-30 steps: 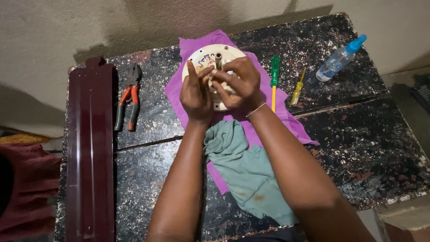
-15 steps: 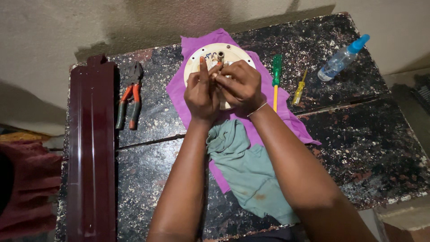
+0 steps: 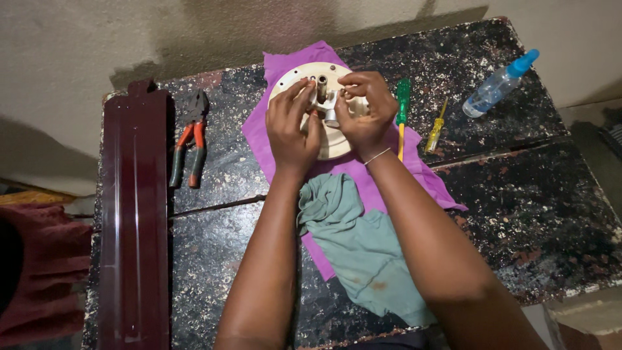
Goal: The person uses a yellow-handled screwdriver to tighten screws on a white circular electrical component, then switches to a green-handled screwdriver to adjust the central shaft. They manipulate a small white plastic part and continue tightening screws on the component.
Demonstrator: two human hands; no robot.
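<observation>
Cream-coloured rigid disc (image 3: 337,139), on purple cloth (image 3: 389,178) on the tabletop (image 3: 518,194), is steadied by the half-curled left hand (image 3: 291,126); its small central fitting (image 3: 332,110), seemingly stiff and light, is pinched by the right hand (image 3: 364,107).

Your left hand (image 3: 291,126) and right hand (image 3: 364,110) are both bare, with no gloves and no rings that can be seen. Your forearms are bare too, all the way down to the bottom edge of the view, so no sleeve shows on either side. The one thing you wear is a thin, pale bracelet (image 3: 378,155), a fine thread-like band lying slantwise around your wrist just below the right hand.
</observation>
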